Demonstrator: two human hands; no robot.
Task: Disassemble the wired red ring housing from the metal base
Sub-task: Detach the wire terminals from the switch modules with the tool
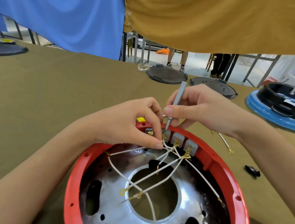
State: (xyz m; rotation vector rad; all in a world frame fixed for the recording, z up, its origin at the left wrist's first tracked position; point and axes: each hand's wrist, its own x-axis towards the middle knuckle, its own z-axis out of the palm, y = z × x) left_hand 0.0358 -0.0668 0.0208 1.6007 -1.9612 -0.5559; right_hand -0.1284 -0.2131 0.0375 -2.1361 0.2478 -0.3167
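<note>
At the red ring's [240,198] 12 o'clock edge, the right hand [204,109] grips a gray tool [176,104]; the left hand [129,122] pinches a white wire [164,147].

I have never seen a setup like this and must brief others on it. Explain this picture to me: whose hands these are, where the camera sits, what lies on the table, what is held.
There is no machine here: a person works with bare hands, and the one picture comes from a camera worn on their head, looking down.

In front of them, on a table under an olive cloth, sits a red ring housing around a shiny metal base, with white wires crossing it.

The right hand grips a thin grey tool, its tip at a brass terminal on the ring's far wall. The left hand pinches a wire beside that terminal.

Farther back lie dark round lids and a black part on a blue base.
</note>
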